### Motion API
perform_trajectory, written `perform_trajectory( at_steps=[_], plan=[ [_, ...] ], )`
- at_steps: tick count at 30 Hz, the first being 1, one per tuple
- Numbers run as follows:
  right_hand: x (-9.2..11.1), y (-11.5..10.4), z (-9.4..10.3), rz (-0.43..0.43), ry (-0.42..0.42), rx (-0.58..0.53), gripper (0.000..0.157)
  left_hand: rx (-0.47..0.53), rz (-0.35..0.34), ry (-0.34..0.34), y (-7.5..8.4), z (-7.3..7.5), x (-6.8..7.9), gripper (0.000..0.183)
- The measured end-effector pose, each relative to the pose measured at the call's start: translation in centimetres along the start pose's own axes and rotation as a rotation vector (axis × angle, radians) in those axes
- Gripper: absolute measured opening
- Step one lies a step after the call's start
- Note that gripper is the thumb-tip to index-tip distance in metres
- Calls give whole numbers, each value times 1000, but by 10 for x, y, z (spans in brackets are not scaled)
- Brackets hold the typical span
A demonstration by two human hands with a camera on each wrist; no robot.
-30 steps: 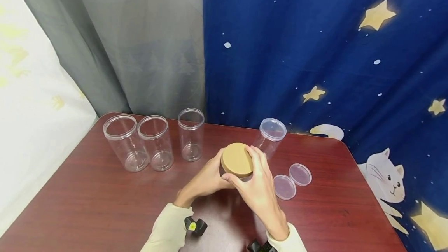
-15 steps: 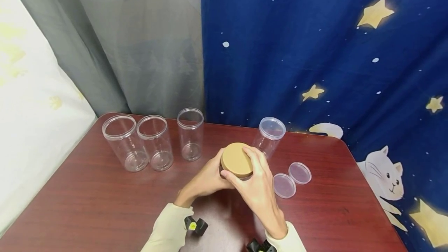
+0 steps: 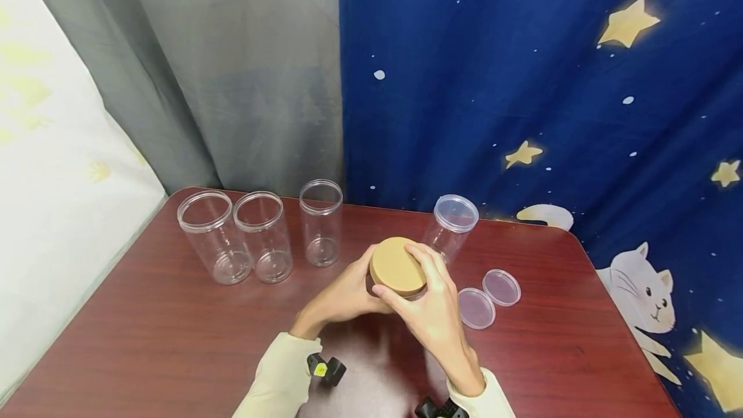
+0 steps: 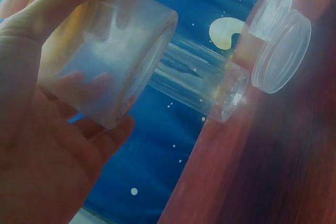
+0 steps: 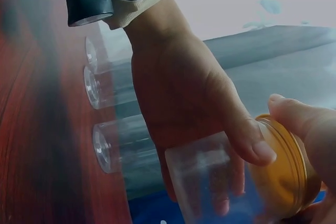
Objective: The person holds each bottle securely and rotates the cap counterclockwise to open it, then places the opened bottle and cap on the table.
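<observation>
Over the middle of the table, a clear, slightly cloudy jar (image 4: 126,51) with a tan-yellow lid (image 3: 397,266) is held up between both hands. My left hand (image 3: 348,292) wraps its fingers and thumb round the jar body, as the right wrist view shows. From above, my right hand (image 3: 432,308) grips the rim of the lid, thumb on the near side and fingers on the far side. The lid sits on the jar's mouth; whether it is screwed tight I cannot tell. In the head view the hands and lid hide most of the jar body.
Three tall clear jars without lids (image 3: 211,237) (image 3: 264,237) (image 3: 322,224) stand at the back left of the red-brown table (image 3: 191,340). Behind the right hand stands a lidded clear jar (image 3: 455,215). Two clear lids (image 3: 476,308) (image 3: 502,287) lie to the right. Curtains (image 3: 435,82) hang behind.
</observation>
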State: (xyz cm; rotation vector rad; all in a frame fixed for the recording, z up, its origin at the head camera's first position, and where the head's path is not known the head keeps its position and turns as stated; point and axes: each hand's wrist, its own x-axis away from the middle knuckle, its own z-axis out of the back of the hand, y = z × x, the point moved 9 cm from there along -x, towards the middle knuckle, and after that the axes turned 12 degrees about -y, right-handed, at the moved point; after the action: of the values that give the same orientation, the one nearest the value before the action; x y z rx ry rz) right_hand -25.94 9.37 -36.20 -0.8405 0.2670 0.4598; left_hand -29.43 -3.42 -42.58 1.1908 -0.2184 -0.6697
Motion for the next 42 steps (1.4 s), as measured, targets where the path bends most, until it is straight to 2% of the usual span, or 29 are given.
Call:
perform_trajectory(
  at_steps=[7, 22, 25, 29, 35, 42],
  plan=[
    [-2, 0, -3, 50, -45, -23, 76, 54, 26, -27, -4, 1, 3, 87],
    [-5, 0, -11, 47, -146, -55, 74, 101, 4, -52, -9, 4, 8, 85],
    [-7, 1, -14, 27, -182, -46, 75, 106, 27, -38, -8, 5, 9, 87],
    [-10, 3, -15, -39, -232, 16, 76, 82, 65, -1, -11, 8, 9, 88],
    [-16, -5, -10, -101, -199, 186, 66, 30, 92, 67, -17, 11, 9, 91],
    [-17, -11, -12, -117, -194, 367, 79, 3, 79, 70, -17, 5, 8, 90]
  ],
)
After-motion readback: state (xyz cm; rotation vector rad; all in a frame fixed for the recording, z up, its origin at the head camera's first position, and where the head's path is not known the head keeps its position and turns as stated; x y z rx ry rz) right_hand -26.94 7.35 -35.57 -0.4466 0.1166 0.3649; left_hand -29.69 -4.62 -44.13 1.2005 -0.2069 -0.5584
